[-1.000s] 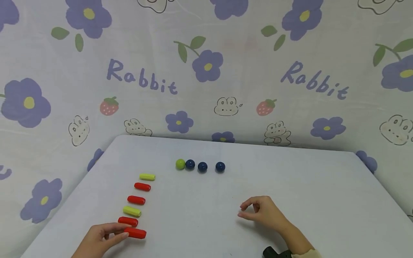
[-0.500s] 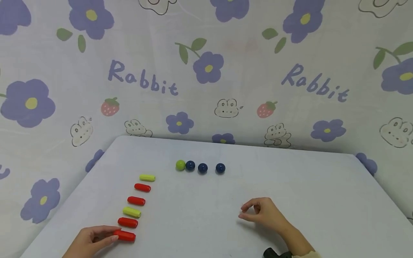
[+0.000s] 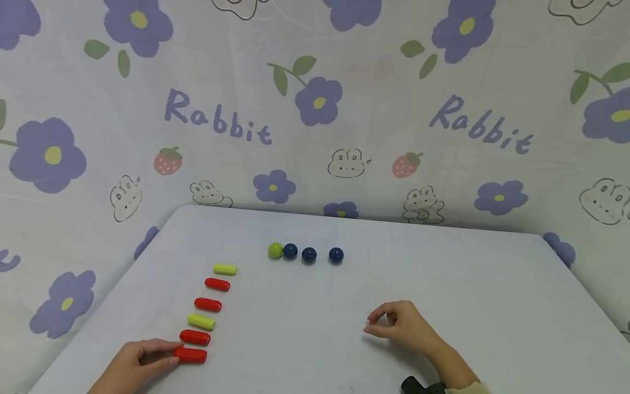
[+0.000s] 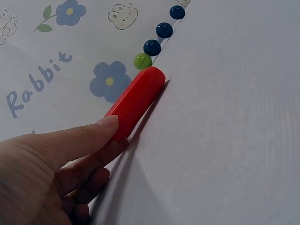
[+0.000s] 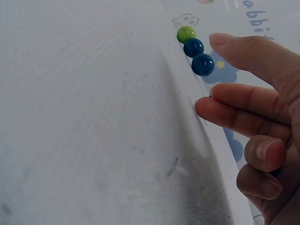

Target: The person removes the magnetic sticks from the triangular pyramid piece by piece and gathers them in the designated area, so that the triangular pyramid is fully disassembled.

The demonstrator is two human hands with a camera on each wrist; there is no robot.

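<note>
Between thumb and fingers my left hand (image 3: pixel 135 364) pinches the left end of a red stick-shaped block (image 3: pixel 193 355), the nearest in a column. In the left wrist view this red block (image 4: pixel 140 98) has flat long sides, and its far end sticks out past the thumb. Just beyond it lies another red block (image 3: pixel 194 337), then a yellow-green block (image 3: pixel 201 322). My right hand (image 3: pixel 403 325) hovers over the table's right half, fingers loosely bent and thumb apart from them. Nothing is between its fingers in the right wrist view.
Farther up the column lie two red blocks, the nearer one (image 3: pixel 208 305) and the farther one (image 3: pixel 217 284), and a yellow-green block (image 3: pixel 225 270). At the back stand a green ball (image 3: pixel 275 250) and three dark blue balls (image 3: pixel 309 255). A patterned cloth (image 3: pixel 374 126) hangs behind the white table (image 3: pixel 467 273).
Since a second ago my left hand has moved left with the red block, which now lines up below the others. The right hand has stayed nearly still.
</note>
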